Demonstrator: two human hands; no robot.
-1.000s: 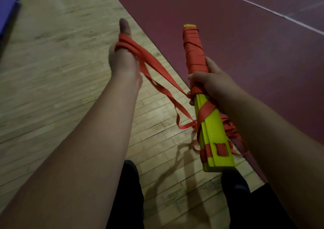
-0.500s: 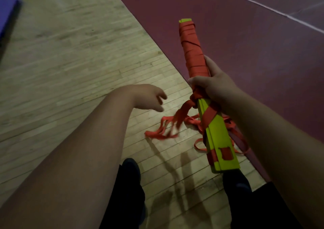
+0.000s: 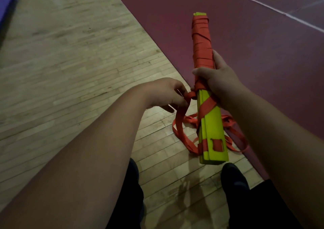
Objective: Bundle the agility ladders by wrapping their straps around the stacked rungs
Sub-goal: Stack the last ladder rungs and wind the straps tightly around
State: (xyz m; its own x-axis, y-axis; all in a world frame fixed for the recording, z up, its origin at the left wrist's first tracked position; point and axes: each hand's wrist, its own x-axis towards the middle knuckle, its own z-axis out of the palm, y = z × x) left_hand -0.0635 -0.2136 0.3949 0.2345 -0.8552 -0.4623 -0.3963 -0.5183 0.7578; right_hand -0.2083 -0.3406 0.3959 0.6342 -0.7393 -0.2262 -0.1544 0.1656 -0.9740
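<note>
Nearest the camera, two dark shoes [image 3: 234,176] stand on the wood floor [image 3: 70,71], with dark trouser legs below them. Just above the shoes hangs the near end of the rungs [image 3: 213,123], a yellow-green stack held off the floor and pointing away from the person. A short piece of orange strap is threaded through a slot near that end. Loose loops of the strap [image 3: 180,125] dangle on both sides of the stack, and one band crosses its bare face on a slant.

The left hand [image 3: 168,93] is just beside the stack's left edge, its fingers [image 3: 182,102] pinching the strap where it leaves the rungs. The right hand [image 3: 217,78] grips the stack at about its middle, fingers curled round it, thumb along the right side.

Beyond the right hand the far half of the stack is covered in tight orange windings, with only the yellow tip showing. Farther off, the wood meets a dark red court [image 3: 245,36] crossed by a white line [image 3: 280,13]. A purple edge [image 3: 5,4] shows at the upper left.
</note>
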